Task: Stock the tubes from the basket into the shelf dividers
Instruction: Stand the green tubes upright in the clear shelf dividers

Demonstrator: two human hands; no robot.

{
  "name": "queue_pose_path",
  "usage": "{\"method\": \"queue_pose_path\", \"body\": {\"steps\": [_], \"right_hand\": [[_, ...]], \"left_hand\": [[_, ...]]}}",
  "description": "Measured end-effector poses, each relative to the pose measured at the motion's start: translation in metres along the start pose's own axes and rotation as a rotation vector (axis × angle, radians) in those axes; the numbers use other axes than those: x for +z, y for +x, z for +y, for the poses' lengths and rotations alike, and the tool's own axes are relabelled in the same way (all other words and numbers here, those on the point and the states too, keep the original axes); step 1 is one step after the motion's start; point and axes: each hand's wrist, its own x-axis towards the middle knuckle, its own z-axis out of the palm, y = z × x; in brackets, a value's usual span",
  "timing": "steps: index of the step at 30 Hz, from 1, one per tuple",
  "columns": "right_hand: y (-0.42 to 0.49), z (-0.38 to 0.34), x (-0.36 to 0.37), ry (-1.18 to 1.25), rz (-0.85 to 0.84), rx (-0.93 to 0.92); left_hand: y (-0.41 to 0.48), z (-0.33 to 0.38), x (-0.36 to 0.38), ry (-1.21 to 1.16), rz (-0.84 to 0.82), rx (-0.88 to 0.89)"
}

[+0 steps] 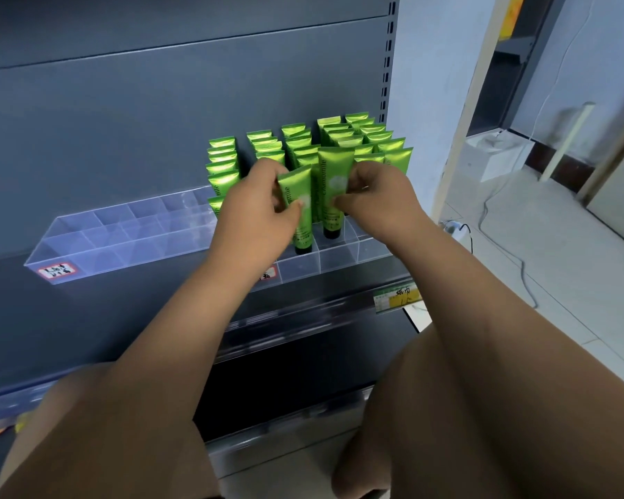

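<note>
So over at 9 o'clock the clear acrylic divider tray [87,239] has a whole run of bare cells, with a red-bordered label [57,271] stuck on its front lip. Moving toward the middle, the stocked green tubes [292,142] stand in rows from about 12 to 1 o'clock, crimped ends up, black caps down. Our left hand [263,207] has its fingers [289,208] pinched shut around one green tube [299,210], thumb on the printed face, and the cap looks like it's already dipping into a front cell. Just beside it at 1 o'clock, our right hand [371,196] is closed on a second tube [334,189], gripping its right edge near the middle, cap also down near the tray. What matters for the next bit, we reckon: both tubes run top to bottom, near upright with a slight lean, and the open cells sit straight below the fingers at 6 o'clock from the caps. So it's basically a straight drop and let go. The left hand is nearer the front row, the right one sits a cell further back. Further right there's a price tag [397,298] on the shelf rail and a white box [494,153] on the floor. We can't see the basket from here.
</note>
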Motion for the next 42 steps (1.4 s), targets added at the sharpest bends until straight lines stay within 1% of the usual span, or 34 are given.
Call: {"method": "queue_pose_path", "body": {"steps": [4, 9, 16, 22, 30, 42], "right_hand": [[0.002, 0.005, 0.004, -0.099, -0.04, -0.028], [0.004, 0.009, 0.011, -0.238, -0.058, -0.055], [0.006, 0.016, 0.013, -0.268, -0.067, 0.006], [0.006, 0.017, 0.016, -0.273, -0.043, 0.023], [0.006, 0.016, 0.022, -0.302, -0.01, 0.006], [0.004, 0.016, 0.025, -0.301, 0.042, 0.014]], "left_hand": [[-0.002, -0.005, 0.008, 0.003, 0.001, -0.05], [-0.005, -0.01, 0.014, 0.025, -0.016, -0.063], [-0.005, -0.01, 0.017, 0.025, 0.038, -0.162], [-0.005, -0.01, 0.015, -0.004, 0.032, -0.203], [-0.005, -0.009, 0.014, -0.038, 0.068, -0.201], [-0.005, -0.013, 0.012, -0.056, 0.101, -0.13]]}}
